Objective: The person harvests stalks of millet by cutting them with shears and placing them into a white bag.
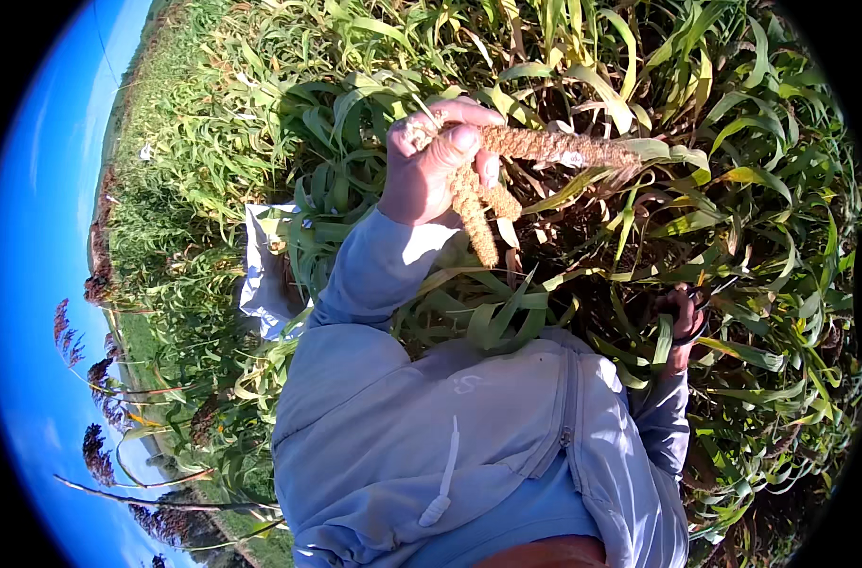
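My left hand (438, 160) is raised in front of my chest, its fingers and thumb wrapped around several golden millet seed heads. One long millet seed head (544, 145) points to the right and has a small pale patch on it. Shorter millet seed heads (475, 220) hang below my palm. Low on the right, my right hand (681, 312) reaches among the leaves with its fingers curled. A dark band (692, 334) circles that wrist. A thin, shiny sliver (725, 285) shows beside the fingers; shade and leaves hide whether the hand grips it.
Dense leafy millet plants (658, 206) surround me, some leaves yellowed or dry. An open white sack (261, 302) stands among the plants on the left. Dark, drooping seed heads (97, 454) rise against the sky at the far left. My pale zipped jacket (431, 426) fills the lower middle.
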{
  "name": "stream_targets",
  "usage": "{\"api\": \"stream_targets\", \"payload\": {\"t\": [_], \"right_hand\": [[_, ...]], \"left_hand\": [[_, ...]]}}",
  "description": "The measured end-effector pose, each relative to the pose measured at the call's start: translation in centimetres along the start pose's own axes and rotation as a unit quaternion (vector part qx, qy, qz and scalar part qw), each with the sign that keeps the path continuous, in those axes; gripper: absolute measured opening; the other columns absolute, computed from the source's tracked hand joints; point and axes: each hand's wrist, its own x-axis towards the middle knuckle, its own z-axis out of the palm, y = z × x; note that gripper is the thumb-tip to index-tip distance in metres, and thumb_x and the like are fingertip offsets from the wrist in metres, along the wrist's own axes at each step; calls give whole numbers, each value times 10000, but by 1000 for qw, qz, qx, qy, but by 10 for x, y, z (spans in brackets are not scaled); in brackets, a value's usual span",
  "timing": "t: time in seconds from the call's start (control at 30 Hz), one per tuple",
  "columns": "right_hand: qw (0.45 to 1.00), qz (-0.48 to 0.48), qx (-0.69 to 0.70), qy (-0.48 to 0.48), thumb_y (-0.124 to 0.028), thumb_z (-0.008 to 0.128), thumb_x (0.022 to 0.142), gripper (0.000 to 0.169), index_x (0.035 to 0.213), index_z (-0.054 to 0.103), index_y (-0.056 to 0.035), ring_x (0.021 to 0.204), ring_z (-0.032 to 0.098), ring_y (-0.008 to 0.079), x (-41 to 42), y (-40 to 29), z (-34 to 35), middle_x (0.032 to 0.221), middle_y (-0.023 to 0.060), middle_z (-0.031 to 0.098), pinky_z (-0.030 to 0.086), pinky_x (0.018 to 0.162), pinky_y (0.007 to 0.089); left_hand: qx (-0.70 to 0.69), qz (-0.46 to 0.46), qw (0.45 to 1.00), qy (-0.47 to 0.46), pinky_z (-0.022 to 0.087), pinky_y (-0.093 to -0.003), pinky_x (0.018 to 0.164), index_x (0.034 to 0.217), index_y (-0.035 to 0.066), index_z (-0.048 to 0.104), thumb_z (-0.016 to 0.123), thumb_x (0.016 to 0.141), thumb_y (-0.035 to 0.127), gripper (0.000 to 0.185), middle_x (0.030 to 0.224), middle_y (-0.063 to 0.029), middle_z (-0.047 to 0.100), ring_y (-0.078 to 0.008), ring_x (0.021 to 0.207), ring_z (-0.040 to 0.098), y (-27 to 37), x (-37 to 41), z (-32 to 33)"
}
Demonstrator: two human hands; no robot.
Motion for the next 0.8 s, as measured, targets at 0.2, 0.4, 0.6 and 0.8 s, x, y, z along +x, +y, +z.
{"api": "stream_targets", "payload": {"t": [0.2,0.4,0.6,0.8], "right_hand": [[980,-195,-22,-34,-209,528,896,228,957,564,8,616,547,157,-19,-115,122,729,92,576,425,589,258],[946,-243,-69,-202,-168,526,896,215,997,596,8,620,549,165,-15,-142,188,754,84,571,443,604,286],[925,-202,-194,-256,-219,498,923,291,1034,608,27,714,608,172,-17,-130,206,800,129,650,469,690,292],[962,-125,-78,-229,-180,514,883,312,1101,580,33,788,595,192,-29,-127,181,851,67,570,475,759,329]], "left_hand": [[259,156,929,212,521,-369,669,1109,-43,603,606,967,258,332,806,-139,647,-222,742,624,157,-44,-186],[242,184,809,503,502,-261,556,980,18,628,671,918,183,181,735,-82,649,-151,622,621,211,-173,-355],[496,-194,662,528,479,-312,893,1254,-19,596,773,795,263,567,1103,-116,683,-211,969,639,128,-312,-451],[374,-87,816,431,481,-305,796,924,-24,691,593,937,132,185,859,-62,700,-156,808,611,86,-169,-386]]}}
